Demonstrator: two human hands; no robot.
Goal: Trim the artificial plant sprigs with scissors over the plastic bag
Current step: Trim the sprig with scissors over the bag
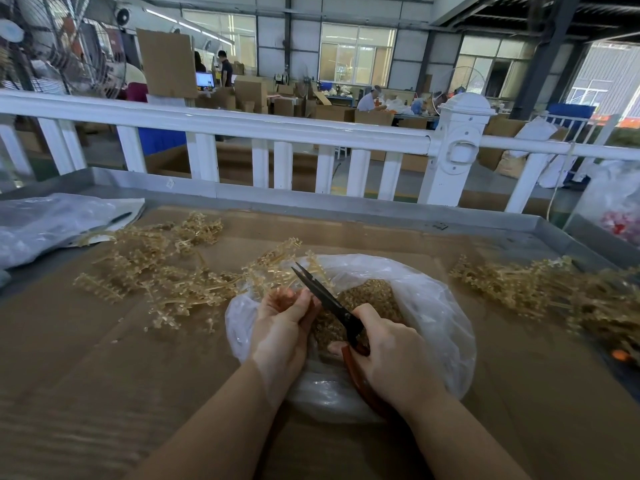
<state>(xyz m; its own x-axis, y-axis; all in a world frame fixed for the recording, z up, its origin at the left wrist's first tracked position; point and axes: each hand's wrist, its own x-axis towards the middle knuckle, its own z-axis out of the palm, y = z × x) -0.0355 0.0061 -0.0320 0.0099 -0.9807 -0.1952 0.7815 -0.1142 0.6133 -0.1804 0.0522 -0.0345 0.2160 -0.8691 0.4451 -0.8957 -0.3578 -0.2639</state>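
A clear plastic bag (429,306) lies open on the cardboard-covered table, with a heap of tan cut pieces (367,296) inside. My right hand (391,358) grips red-handled scissors (322,296); the dark blades are closed or nearly so and point up-left over the bag. My left hand (284,327) curls its fingers round a small tan sprig (287,294) at the bag's left edge, just beside the blades. A pile of tan artificial sprigs (162,268) lies left of the bag, and another pile (554,292) lies to the right.
A crumpled plastic sheet (52,223) with a pen and paper sits at the far left. The table has a raised metal rim (311,202), with a white fence (242,129) behind it. Another plastic bag (616,202) sits beyond the table's far right corner.
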